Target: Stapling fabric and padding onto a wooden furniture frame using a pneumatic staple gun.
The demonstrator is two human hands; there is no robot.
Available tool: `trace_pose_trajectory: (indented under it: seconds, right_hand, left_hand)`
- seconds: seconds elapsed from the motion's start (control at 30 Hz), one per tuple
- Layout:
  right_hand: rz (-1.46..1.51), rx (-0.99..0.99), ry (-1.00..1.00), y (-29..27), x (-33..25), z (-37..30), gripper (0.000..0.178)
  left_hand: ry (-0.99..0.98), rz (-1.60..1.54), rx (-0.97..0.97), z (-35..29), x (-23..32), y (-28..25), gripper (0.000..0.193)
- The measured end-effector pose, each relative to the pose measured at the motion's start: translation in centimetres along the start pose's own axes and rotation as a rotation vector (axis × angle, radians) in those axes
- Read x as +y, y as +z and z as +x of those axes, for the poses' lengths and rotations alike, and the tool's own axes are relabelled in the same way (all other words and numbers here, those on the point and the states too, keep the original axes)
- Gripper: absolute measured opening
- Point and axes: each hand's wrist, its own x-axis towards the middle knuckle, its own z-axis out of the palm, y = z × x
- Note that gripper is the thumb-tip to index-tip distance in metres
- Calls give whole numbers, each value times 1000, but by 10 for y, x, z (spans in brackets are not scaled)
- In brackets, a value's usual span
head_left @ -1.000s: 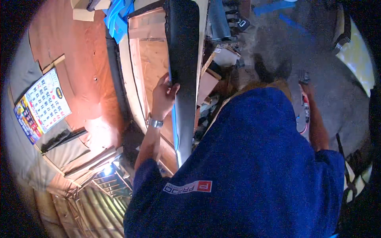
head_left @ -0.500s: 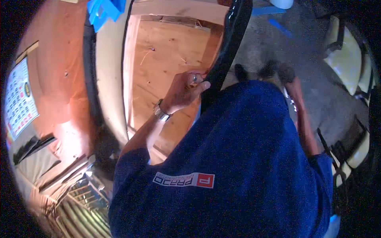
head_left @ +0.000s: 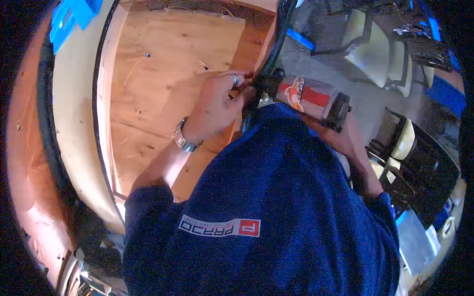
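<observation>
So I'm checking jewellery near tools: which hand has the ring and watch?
The left hand, gripping the black strip: silver ring, metal wristwatch. The right hand shows neither.

Cream chairs [head_left: 382, 61] stood beyond the right hand, and blue plastic pieces [head_left: 74, 15] lay far left.

Warm, dim light w/ grain. The wood panel [head_left: 163, 74] is lit brightest; glare is seen left of it. Edges are bent & dark around it.
</observation>
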Motion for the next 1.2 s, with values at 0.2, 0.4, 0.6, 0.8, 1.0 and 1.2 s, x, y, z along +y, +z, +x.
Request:
trace_pose_trajectory:
  seconds: [0.2,0.4,0.6,0.8,1.0,1.2]
  right_hand:
    - [135,48,-20,6,-3,2,53]
    - [-95,-96,-173,0,7,10,40]
    - [406,85,-286,-5,10,7,25]
    - [409,83,-62,-25,98,4,30]
    - [477,-107,-123,-2,161,-5,30]
    - [269,-218,-159,24,187,-14,34]
  left_hand:
    - [154,151,47,8,-5,4,8]
    - [34,208,-4,11,13,8,12]
    - [-75,523,44,-6,37,29,20]
    - [-81,947,244,-58,69,73,15]
    - [-366,1285,219,-118,77,104,26]
    - [-702,277,394,-123,104,88,19]
